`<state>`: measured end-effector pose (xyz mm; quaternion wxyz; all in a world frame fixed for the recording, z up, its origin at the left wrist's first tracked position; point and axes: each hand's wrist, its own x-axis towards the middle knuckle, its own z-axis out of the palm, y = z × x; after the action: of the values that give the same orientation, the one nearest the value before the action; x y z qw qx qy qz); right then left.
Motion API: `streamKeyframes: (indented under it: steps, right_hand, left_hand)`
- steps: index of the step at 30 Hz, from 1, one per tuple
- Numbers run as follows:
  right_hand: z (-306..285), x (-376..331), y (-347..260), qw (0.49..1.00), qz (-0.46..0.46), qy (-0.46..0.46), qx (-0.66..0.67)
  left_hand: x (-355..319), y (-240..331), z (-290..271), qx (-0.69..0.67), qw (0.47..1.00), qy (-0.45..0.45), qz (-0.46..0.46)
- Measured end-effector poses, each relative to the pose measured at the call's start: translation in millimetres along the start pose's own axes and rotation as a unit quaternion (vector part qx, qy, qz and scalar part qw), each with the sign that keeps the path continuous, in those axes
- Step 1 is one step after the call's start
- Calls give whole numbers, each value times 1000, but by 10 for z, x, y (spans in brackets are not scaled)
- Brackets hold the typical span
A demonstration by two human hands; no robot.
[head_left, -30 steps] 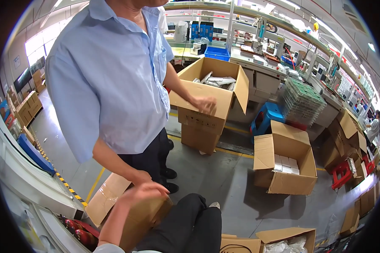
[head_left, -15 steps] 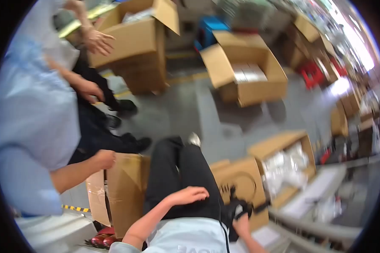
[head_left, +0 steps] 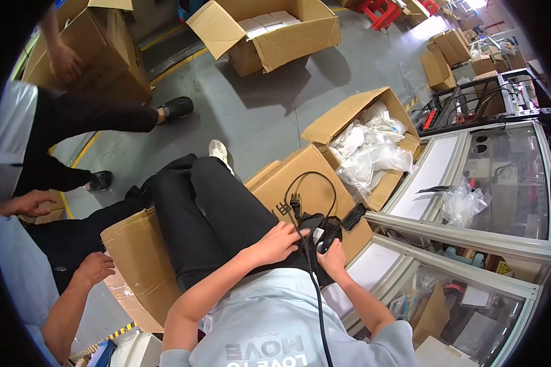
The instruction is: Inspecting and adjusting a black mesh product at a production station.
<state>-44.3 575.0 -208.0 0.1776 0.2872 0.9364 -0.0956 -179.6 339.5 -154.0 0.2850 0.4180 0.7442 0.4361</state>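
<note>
The right hand (head_left: 333, 257) is closed around a black power adapter (head_left: 324, 232), with the fingers wrapped on its lower end. The left hand (head_left: 280, 241) lies on the same adapter from the nine o'clock side; its fingers are together and press on the black body, but whether they clamp it I cannot tell. The adapter rests on the person's lap, at the edge of a closed cardboard box (head_left: 306, 189) that stands just beside the black trousers (head_left: 208, 214).

A black cable (head_left: 315, 183) goes up from the adapter toward twelve o'clock, makes a loop on the top of the box and ends in a plug (head_left: 295, 202). Another part of the cable runs down toward six o'clock over the light blue shirt (head_left: 269, 324). A small black block (head_left: 353, 216) lies on the box at two o'clock from the hands.

At one o'clock an open carton (head_left: 349, 116) holds white plastic bags (head_left: 370, 150). At three o'clock stands a workbench with clear panels (head_left: 502, 177). At twelve o'clock, well apart, another open carton (head_left: 269, 37) stands on the grey floor (head_left: 257, 116). At nine o'clock another person's hand (head_left: 92, 269) touches a flattened carton (head_left: 138, 257).
</note>
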Motion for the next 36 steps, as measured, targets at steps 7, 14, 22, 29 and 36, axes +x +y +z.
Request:
streamKeyframes:
  steps: [7, 14, 22, 29, 36]
  right_hand:
    - [-225, -1, 36, 992, -57, -68, 93]
    - [-17, -92, 132, 987, -110, -11, 115]
    - [-53, -388, 88, 987, -96, -22, 125]
    - [-268, -709, 335, 982, 0, -111, 152]
    - [-142, -756, 598, 992, -73, -105, 13]
  left_hand:
    - [523, -105, 536, -27, 981, 111, -158]
    - [915, -340, 771, -32, 984, 125, -123]
    - [1137, -483, 864, 5, 979, 170, -116]
    - [1078, -515, 747, -11, 993, 73, -89]
    - [1015, -455, 657, -54, 984, 169, -36]
